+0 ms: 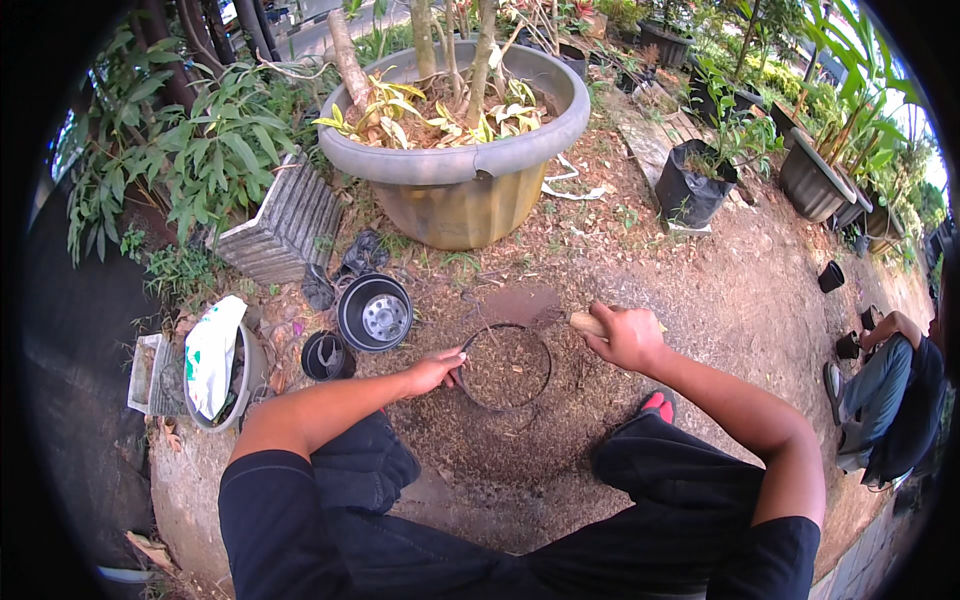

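Observation:
My left hand [433, 371] is closed on the left edge of a round black plant pot [551, 371], of which mainly the thin rim stands out. Brown, crumbly soil [507, 366] fills that rim and looks much like the ground around it. In my right hand [628, 338], fingers wrapped round its wooden handle, is a trowel [520, 303]. Its brownish blade points left, just beyond the pot's far rim, and is blurred. Beside my left forearm stand an empty-looking black pot [375, 313] with a holed base and a smaller black pot [328, 356].
A large grey planter [455, 165] with several trunks stands ahead. To the left are a grooved concrete block [280, 225] and a bucket [252, 372] with a white sack [212, 358]. A black planting bag [694, 185] stands ahead right. Another person [895, 390] crouches at far right.

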Demonstrator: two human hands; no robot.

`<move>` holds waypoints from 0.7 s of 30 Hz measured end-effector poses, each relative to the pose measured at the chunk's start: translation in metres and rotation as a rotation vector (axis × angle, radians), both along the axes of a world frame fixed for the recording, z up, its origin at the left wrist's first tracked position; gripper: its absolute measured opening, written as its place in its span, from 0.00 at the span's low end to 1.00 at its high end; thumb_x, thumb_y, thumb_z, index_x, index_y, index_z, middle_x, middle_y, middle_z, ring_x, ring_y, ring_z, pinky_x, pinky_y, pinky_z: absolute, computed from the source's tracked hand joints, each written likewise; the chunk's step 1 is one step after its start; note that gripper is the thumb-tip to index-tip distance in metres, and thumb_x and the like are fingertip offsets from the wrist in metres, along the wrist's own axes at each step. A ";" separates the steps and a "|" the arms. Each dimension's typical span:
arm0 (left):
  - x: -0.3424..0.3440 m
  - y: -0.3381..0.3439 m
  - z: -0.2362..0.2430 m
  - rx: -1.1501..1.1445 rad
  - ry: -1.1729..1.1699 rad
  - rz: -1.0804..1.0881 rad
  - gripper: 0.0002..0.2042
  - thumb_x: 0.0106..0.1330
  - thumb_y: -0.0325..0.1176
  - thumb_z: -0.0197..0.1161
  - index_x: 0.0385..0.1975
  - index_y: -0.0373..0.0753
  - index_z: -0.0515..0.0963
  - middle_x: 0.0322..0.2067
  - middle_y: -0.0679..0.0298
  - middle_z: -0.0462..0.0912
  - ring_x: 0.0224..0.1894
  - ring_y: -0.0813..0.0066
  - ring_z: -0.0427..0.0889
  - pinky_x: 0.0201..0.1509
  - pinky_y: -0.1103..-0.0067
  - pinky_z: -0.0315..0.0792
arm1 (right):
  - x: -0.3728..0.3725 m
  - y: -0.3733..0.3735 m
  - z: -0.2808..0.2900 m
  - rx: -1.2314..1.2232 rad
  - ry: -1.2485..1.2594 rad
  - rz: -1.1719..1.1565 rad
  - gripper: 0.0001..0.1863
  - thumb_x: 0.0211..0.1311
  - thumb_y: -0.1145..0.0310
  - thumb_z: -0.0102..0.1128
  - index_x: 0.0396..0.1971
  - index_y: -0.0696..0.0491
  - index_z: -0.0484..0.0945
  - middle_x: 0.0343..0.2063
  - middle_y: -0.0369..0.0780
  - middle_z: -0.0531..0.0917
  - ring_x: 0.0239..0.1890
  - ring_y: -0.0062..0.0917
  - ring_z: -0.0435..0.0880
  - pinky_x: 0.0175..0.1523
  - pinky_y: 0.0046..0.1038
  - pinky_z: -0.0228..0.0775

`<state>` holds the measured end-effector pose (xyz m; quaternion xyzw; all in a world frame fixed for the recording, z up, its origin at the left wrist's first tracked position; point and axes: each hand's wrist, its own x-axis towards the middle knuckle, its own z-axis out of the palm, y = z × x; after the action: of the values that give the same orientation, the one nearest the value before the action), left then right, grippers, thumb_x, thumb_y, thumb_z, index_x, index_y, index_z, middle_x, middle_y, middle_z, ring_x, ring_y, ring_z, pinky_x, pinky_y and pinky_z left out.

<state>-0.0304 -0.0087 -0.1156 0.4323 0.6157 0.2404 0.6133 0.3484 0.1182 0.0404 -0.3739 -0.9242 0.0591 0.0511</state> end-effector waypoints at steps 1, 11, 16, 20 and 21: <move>0.000 -0.001 0.001 0.007 -0.002 -0.004 0.33 0.78 0.54 0.53 0.76 0.44 0.58 0.32 0.73 0.79 0.31 0.83 0.80 0.33 0.80 0.67 | -0.001 0.000 0.003 -0.091 -0.041 -0.107 0.22 0.65 0.49 0.59 0.50 0.48 0.73 0.34 0.49 0.87 0.37 0.48 0.87 0.43 0.48 0.79; 0.003 0.003 -0.001 0.055 -0.027 -0.006 0.29 0.80 0.43 0.52 0.75 0.34 0.58 0.34 0.69 0.79 0.34 0.82 0.82 0.36 0.82 0.74 | 0.035 0.004 -0.126 -0.593 -0.191 -0.358 0.30 0.64 0.45 0.58 0.57 0.53 0.76 0.47 0.51 0.85 0.54 0.46 0.84 0.59 0.46 0.74; 0.006 0.004 0.005 0.080 0.029 -0.013 0.27 0.80 0.42 0.52 0.72 0.34 0.62 0.34 0.69 0.79 0.33 0.82 0.83 0.34 0.82 0.74 | 0.020 -0.007 -0.127 -0.520 -0.077 -0.259 0.26 0.64 0.46 0.59 0.56 0.46 0.79 0.50 0.47 0.84 0.56 0.45 0.82 0.59 0.44 0.75; -0.004 -0.003 -0.009 0.109 -0.040 0.016 0.30 0.78 0.47 0.55 0.71 0.33 0.64 0.31 0.68 0.79 0.30 0.81 0.79 0.36 0.81 0.75 | -0.029 0.004 -0.103 -0.392 0.195 -0.029 0.18 0.59 0.57 0.65 0.49 0.43 0.82 0.39 0.41 0.84 0.47 0.39 0.84 0.53 0.41 0.78; -0.004 -0.001 -0.009 0.111 -0.048 0.003 0.29 0.78 0.47 0.55 0.71 0.32 0.65 0.31 0.68 0.79 0.30 0.81 0.79 0.36 0.81 0.75 | -0.042 0.003 -0.093 -0.378 0.195 0.009 0.17 0.59 0.58 0.66 0.48 0.43 0.83 0.38 0.39 0.83 0.46 0.38 0.84 0.53 0.41 0.78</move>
<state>-0.0345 -0.0095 -0.1246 0.4589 0.5873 0.2851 0.6026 0.3069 0.1217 -0.0528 -0.3651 -0.8890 0.2675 0.0692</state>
